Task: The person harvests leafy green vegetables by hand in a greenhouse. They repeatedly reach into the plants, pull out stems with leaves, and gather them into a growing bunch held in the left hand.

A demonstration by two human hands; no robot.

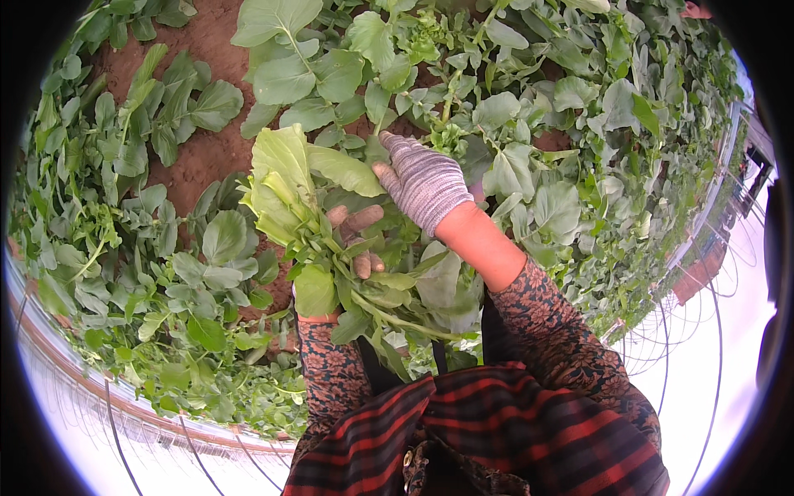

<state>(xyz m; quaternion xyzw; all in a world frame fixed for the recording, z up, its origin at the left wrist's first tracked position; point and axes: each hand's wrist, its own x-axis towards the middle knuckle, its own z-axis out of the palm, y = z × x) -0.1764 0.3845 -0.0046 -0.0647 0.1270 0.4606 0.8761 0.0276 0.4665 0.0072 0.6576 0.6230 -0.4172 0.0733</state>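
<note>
My left hand (358,239), in a knitted glove with stained brown fingertips, is closed around a bunch of cut leafy green stalks (282,198). The pale stalk ends point up and left, and longer leaves hang down towards my lap. The bunch hides most of that hand's palm. Up and to the right, my right hand (425,180), in a grey and white knitted glove, reaches into the standing leafy plants (372,102). Its thumb and fingertips are at a leaf and stem there; whether they grip it cannot be told.
Dense leafy plants (533,211) grow on both sides, with brown bare soil (201,149) between rows at upper left. Curved thin hoops (719,347) and a pale structure stand at the outer edges. Part of a person's hand (696,11) shows at the top right.
</note>
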